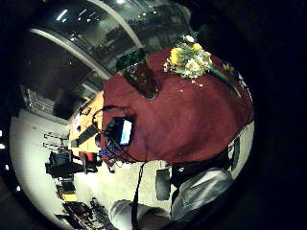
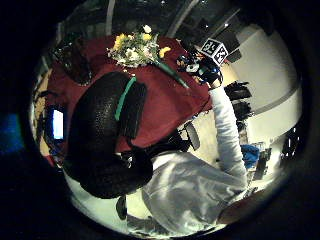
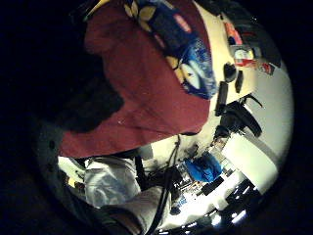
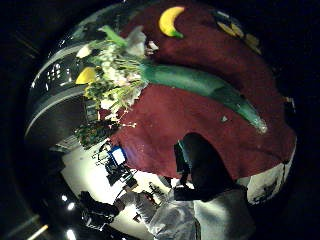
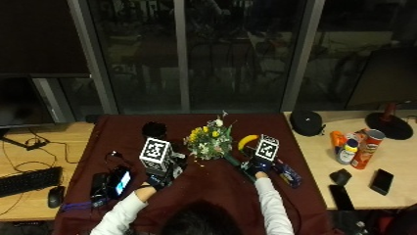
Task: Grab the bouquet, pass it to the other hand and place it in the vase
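Note:
The bouquet (image 5: 208, 141) of yellow and white flowers lies on the dark red cloth (image 5: 208, 186), its green wrapped stem (image 4: 200, 85) pointing toward my right hand (image 5: 256, 166). That hand hovers just over the stem's end with nothing in it, and it also shows in the left thumb side view (image 2: 202, 67). The dark vase (image 5: 154, 129) stands upright at the back left of the cloth, beside the flowers (image 1: 189, 60). My left hand (image 5: 159, 174) hovers over the cloth in front of the vase (image 1: 139, 74), holding nothing, its thumb (image 2: 107, 135) relaxed.
A banana (image 5: 246, 141) lies just right of the bouquet. A blue snack bag (image 5: 288, 175) rests by my right hand. A lit phone (image 5: 121, 181) on a stand sits at the cloth's left edge. Cans, a tube and dark gadgets crowd the wooden table to the right.

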